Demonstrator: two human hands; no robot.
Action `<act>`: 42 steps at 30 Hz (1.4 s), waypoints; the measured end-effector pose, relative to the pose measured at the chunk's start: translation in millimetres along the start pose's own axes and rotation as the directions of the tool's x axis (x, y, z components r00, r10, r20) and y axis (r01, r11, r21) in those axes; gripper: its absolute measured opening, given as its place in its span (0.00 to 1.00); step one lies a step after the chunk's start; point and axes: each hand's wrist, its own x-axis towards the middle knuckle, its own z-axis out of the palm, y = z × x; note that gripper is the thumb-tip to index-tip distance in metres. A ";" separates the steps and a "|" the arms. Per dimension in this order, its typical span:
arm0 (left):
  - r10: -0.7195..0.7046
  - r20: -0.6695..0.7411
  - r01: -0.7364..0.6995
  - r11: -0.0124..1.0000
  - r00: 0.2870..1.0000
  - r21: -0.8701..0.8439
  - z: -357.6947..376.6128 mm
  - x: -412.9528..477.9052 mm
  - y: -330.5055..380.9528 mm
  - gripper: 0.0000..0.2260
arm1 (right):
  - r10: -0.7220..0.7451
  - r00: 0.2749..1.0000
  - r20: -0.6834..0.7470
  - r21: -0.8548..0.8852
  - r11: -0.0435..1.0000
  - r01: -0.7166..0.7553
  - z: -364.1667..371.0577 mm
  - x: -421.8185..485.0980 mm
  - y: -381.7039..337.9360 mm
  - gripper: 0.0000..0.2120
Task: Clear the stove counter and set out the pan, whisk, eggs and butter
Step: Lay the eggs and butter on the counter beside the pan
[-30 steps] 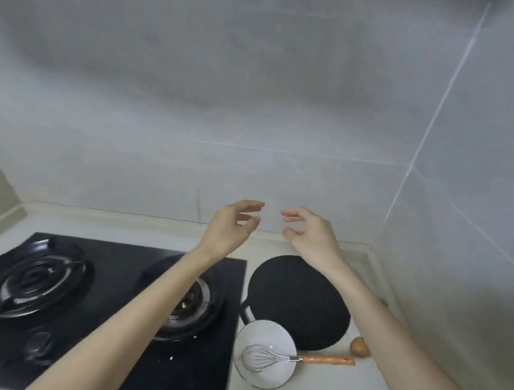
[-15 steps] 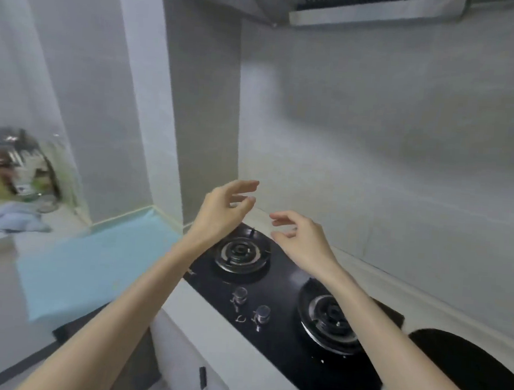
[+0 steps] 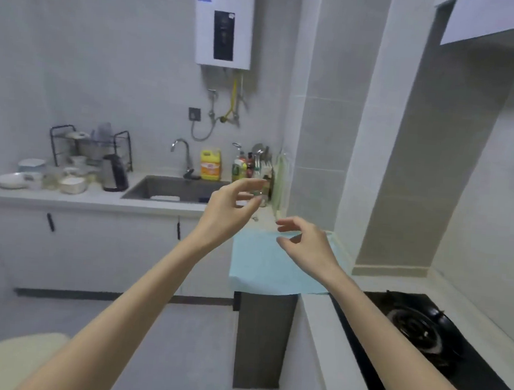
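Observation:
My left hand (image 3: 228,206) is raised in mid-air, fingers spread and curled, holding nothing, in front of the sink counter. My right hand (image 3: 305,243) hovers lower and to the right, over a light blue cloth (image 3: 262,266) draped on a low unit, also empty with fingers apart. The black gas stove (image 3: 423,334) shows at the lower right with one burner visible. The pan, whisk, eggs and butter are out of view.
A sink (image 3: 176,190) with a tap sits in the far counter, with a yellow detergent jug (image 3: 210,164) and several bottles (image 3: 247,166) beside it. A dish rack (image 3: 90,146), kettle (image 3: 114,173) and bowls stand at left. A water heater (image 3: 224,21) hangs on the wall.
My view has swung left from the stove, pan, whisk and egg toward the sink side of the kitchen. Both hands stay raised and empty in front of me.

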 end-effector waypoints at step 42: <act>-0.226 -0.723 0.753 0.296 0.653 0.588 -363.9 -229.7 -107.2 0.17 | -0.630 0.575 0.522 0.648 0.731 0.212 403.2 50.8 -320.0 0.41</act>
